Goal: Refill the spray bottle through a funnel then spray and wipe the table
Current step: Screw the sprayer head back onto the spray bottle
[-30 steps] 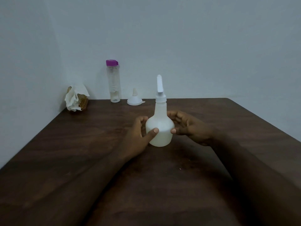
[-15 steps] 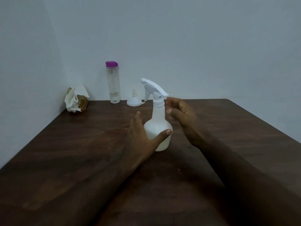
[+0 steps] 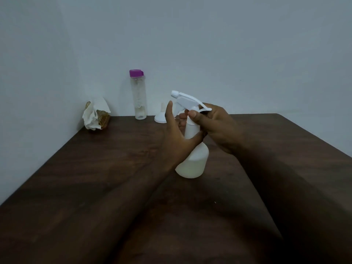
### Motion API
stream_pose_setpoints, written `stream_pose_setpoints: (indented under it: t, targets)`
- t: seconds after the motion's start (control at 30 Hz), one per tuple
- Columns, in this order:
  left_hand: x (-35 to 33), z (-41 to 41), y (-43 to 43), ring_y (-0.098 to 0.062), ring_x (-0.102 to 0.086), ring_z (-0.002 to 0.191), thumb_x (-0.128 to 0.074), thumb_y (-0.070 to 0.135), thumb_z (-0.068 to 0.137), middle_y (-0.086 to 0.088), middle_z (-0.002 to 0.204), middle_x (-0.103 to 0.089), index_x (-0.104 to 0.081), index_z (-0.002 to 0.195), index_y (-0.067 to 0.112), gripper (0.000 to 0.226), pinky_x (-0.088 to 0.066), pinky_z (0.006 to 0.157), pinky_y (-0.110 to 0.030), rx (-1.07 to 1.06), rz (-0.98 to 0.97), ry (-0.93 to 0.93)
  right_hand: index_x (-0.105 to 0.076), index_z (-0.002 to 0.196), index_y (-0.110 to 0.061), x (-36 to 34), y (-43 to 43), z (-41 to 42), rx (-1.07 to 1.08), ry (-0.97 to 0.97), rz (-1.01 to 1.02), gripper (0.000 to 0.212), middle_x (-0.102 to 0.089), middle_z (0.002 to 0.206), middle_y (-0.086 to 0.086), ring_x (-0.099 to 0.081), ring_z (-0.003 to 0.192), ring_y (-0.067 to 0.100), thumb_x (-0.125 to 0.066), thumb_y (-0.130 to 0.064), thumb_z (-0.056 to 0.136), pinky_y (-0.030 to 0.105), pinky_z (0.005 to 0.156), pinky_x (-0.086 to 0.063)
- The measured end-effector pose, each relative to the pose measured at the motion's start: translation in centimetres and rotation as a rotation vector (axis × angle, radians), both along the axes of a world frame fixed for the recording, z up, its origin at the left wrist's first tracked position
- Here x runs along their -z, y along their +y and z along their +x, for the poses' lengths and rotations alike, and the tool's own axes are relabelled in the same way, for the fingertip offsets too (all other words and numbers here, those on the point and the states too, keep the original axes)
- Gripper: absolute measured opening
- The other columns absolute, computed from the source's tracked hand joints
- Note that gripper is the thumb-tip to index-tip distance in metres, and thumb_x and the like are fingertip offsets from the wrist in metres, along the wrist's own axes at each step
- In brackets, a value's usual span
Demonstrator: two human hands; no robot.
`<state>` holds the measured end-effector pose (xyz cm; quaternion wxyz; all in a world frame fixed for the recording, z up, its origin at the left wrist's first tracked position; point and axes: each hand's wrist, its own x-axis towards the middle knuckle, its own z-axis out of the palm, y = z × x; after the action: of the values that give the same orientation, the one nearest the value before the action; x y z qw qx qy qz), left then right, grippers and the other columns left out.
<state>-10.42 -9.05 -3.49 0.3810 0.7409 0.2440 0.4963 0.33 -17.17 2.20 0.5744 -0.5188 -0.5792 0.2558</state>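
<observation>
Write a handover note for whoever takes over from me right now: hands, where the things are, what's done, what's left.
Left hand: grip round the neck of the spray bottle, thumb across the front.
Right hand: pinches the collar under the spray head.
The bottle leans slightly, near the middle of the table. The funnel, the water bottle with its purple cap and the tissues are at the far edge by the wall.
Done: nothing that shows; the spray head is on and the funnel is untouched.
Left: unscrew the head, refill through the funnel, close, spray, wipe.
</observation>
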Motion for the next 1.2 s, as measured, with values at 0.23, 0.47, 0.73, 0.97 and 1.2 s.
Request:
stream_pose_setpoints:
  t: [0.23, 0.47, 0.73, 0.97, 1.2]
  targets:
    - [1.3, 0.4, -0.7, -0.005, -0.063, 0.106, -0.083, 0.03, 0.068, 0.006, 0.111, -0.061, 0.001, 0.156, 0.01, 0.123, -0.051, 0.095, -0.024, -0.022, 0.078, -0.103, -0.065, 0.121, -0.002, 1.1, 0.2, 0.0, -0.032, 0.035, -0.039, 0.032, -0.073, 0.112, 0.01, -0.07, 0.107, 0.023, -0.046, -0.021, 0.104, 0.036, 0.092, -0.055]
    - [2.2, 0.4, -0.7, 0.018, -0.058, 0.097, -0.084, 0.013, 0.074, 0.02, 0.104, -0.059, 0.003, 0.155, 0.006, 0.119, -0.041, 0.085, -0.002, -0.006, 0.08, -0.143, -0.066, 0.11, -0.005, 2.7, 0.0, -1.1, 0.046, 0.117, 0.037, 0.024, -0.074, 0.102, 0.014, -0.072, 0.094, 0.022, -0.049, -0.02, 0.103, 0.037, 0.087, -0.059]
    - [2.7, 0.5, -0.4, 0.013, -0.059, 0.098, -0.082, 0.022, 0.075, 0.02, 0.105, -0.058, -0.014, 0.154, 0.015, 0.104, -0.045, 0.085, -0.007, -0.018, 0.065, -0.16, -0.049, 0.107, -0.01, 3.2, 0.7, -2.5, 0.21, 0.089, 0.105, 0.025, -0.072, 0.078, -0.012, -0.07, 0.074, 0.002, -0.068, -0.018, 0.092, 0.021, 0.067, -0.055]
    - [2.7, 0.3, 0.1, 0.0, -0.063, 0.106, -0.086, 0.019, 0.073, 0.008, 0.113, -0.062, -0.008, 0.155, 0.018, 0.113, -0.048, 0.089, -0.012, 0.04, 0.011, -0.149, -0.064, 0.111, -0.009, 3.1, 0.2, -1.6, 0.017, 0.222, 0.063, 0.018, -0.076, 0.092, 0.003, -0.073, 0.086, 0.019, -0.054, -0.02, 0.099, 0.031, 0.079, -0.058]
    - [2.7, 0.4, -0.2, -0.001, -0.063, 0.109, -0.081, 0.035, 0.07, 0.014, 0.111, -0.062, -0.023, 0.149, 0.016, 0.1, -0.05, 0.095, -0.024, 0.073, -0.031, -0.164, -0.052, 0.11, -0.009, 3.5, 0.7, -2.2, 0.138, 0.188, 0.104, 0.029, -0.074, 0.092, 0.011, -0.073, 0.085, 0.027, -0.072, -0.018, 0.089, 0.042, 0.079, -0.06]
